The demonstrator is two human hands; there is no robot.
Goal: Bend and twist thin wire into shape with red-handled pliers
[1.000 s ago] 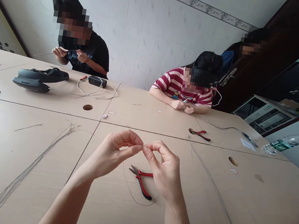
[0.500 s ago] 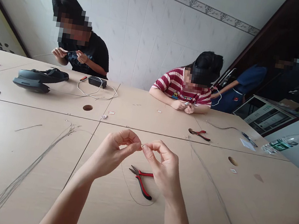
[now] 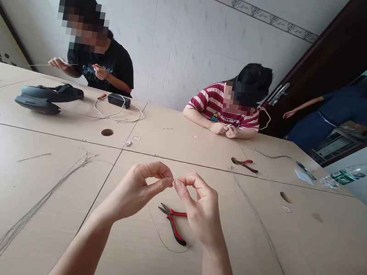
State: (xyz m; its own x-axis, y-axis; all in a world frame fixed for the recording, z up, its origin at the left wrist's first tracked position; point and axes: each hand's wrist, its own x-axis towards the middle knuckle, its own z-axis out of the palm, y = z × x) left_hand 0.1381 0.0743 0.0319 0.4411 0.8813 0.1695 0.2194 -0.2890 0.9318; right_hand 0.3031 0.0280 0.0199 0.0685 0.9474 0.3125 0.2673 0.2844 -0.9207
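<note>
Over the middle of the table, my left hand (image 3: 143, 187) and my right hand (image 3: 198, 202) meet fingertip to fingertip. Each pinches a thin wire (image 3: 161, 244) between thumb and forefinger. From my fingers the wire hangs down and curves in a loose loop on the tabletop. What sits right at the fingertips is too small to make out. Red-and-black pliers (image 3: 174, 226) lie with handles spread inside that loop, below my hands; my right hand partly covers one handle.
Wire bundles (image 3: 41, 201) (image 3: 264, 231) lie on both sides. A second pair of pliers (image 3: 247, 165), a water bottle (image 3: 349, 175), a headset (image 3: 48, 96) and a black adapter (image 3: 118, 100) with cable are farther back. Two people sit opposite; another stands by the door.
My hands have barely moved, still pinching the wire. The person at left drew one hand away along a strand. The standing person moved right, and the door shows more.
</note>
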